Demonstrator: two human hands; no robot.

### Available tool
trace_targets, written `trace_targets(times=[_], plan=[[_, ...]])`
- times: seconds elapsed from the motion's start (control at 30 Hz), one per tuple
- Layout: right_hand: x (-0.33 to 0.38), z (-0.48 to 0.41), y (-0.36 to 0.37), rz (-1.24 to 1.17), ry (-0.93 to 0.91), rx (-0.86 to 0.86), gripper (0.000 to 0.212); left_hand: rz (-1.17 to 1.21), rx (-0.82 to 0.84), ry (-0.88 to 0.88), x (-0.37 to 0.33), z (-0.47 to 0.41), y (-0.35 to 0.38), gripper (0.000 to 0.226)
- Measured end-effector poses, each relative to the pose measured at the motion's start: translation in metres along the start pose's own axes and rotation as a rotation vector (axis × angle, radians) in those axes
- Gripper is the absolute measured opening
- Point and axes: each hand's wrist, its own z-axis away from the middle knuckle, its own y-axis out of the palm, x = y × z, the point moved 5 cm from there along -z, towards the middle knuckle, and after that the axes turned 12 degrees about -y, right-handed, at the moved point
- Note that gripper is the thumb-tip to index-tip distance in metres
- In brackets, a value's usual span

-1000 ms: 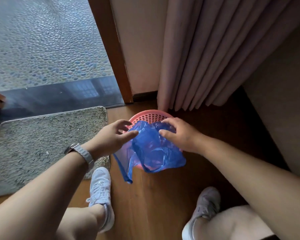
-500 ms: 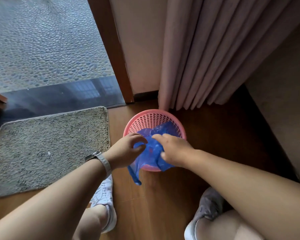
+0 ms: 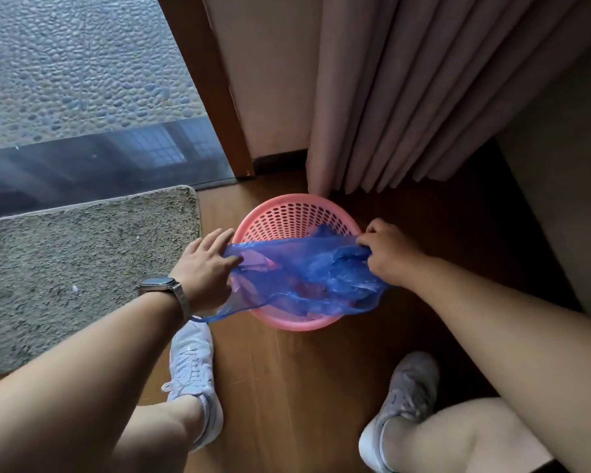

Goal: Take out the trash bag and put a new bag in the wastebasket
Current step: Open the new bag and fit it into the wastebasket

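Observation:
A pink perforated wastebasket (image 3: pixel 294 216) stands on the wooden floor below the curtain. A thin blue plastic bag (image 3: pixel 307 274) is stretched across its near half, with one handle hanging over the front left rim. My left hand (image 3: pixel 205 268) grips the bag's edge at the basket's left rim, a watch on its wrist. My right hand (image 3: pixel 389 254) pinches the bag's edge at the right rim. The far inside wall of the basket shows bare.
A beige doormat (image 3: pixel 82 268) lies to the left by a glass door with a brown wooden frame (image 3: pixel 212 87). Pink curtains (image 3: pixel 406 97) hang just behind the basket. A dark wall or furniture side (image 3: pixel 560 199) is at right. My two white shoes stand near the bottom.
My hands have moved apart from the basket's middle to its left and right rims, pulling the bunched blue bag wide open across the basket.

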Motion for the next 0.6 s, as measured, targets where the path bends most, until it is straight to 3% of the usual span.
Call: trace_targets(times=[0.13, 0.23, 0.3, 0.37, 0.43, 0.5, 0.6], plan=[[0.012, -0.002, -0.021, -0.130, -0.036, -0.123, 0.040, 0.060, -0.152, 0.179, -0.027, 0.012, -0.015, 0.057], [0.045, 0.003, -0.049, -0.069, -0.240, -0.276, 0.036, 0.122, -0.198, 0.295, -0.054, 0.020, -0.026, 0.043], [0.076, 0.013, -0.056, -0.020, -0.415, -0.287, 0.037, 0.134, -0.108, 0.306, -0.063, 0.023, -0.018, 0.038], [0.105, 0.023, -0.041, 0.034, -0.582, -0.168, 0.034, 0.116, 0.057, 0.278, -0.062, 0.026, 0.000, 0.043], [0.125, 0.035, -0.011, 0.104, -0.656, 0.059, 0.027, 0.018, 0.163, 0.264, -0.057, 0.029, 0.019, 0.051], [0.125, 0.040, 0.016, 0.254, -0.671, 0.227, 0.026, -0.059, 0.185, 0.230, -0.049, 0.028, 0.032, 0.052], [0.101, 0.030, 0.028, 0.437, -0.567, 0.307, 0.036, -0.099, 0.130, 0.215, -0.037, 0.021, 0.038, 0.038]])
